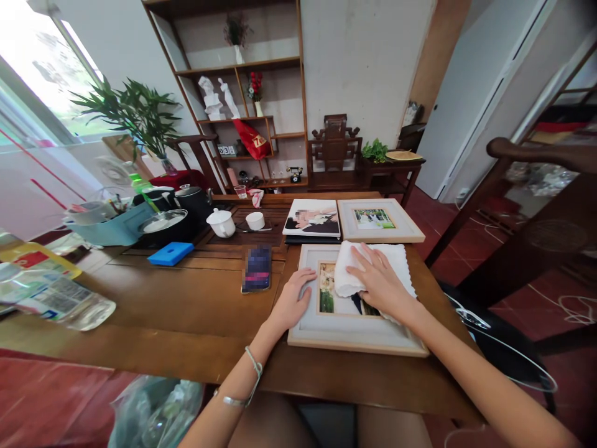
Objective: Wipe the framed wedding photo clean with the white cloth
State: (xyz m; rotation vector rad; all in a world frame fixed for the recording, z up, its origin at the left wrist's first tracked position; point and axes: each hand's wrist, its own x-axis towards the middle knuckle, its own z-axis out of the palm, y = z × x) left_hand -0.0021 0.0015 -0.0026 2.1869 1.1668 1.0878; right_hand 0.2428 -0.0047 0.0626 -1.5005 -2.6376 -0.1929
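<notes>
At the near right end of the table (186, 323), I have the frame (345, 330) lying flat, and I take its middle as the centre of my clock. At nine o'clock my left hand (293, 297) rests on its side rail, thumb and fingers apart, a silvery bracelet (256, 370) on that wrist. My right hand (377, 274), its arm reaching in from five, lies with fingers spread over the white cloth (346, 284), pressing it onto the frame; I cannot tell whether any of it is pinched under the palm. The cloth's scalloped edge runs out toward two o'clock, and the cloth and hand hide part of the photos (326, 287).

Between twelve and one I see another frame (349, 229), also flat, with a book (311, 219) beside it at eleven. The phone (256, 269) lies between nine and ten, well apart from my left hand, and farther out that way is a blue box (170, 253). Toward ten stand a lidded cup (221, 224), a smaller cup (255, 220) and, beyond them, a dark kettle (193, 202). Far out at nine, a clear bottle (84, 311) lies on its side.
</notes>
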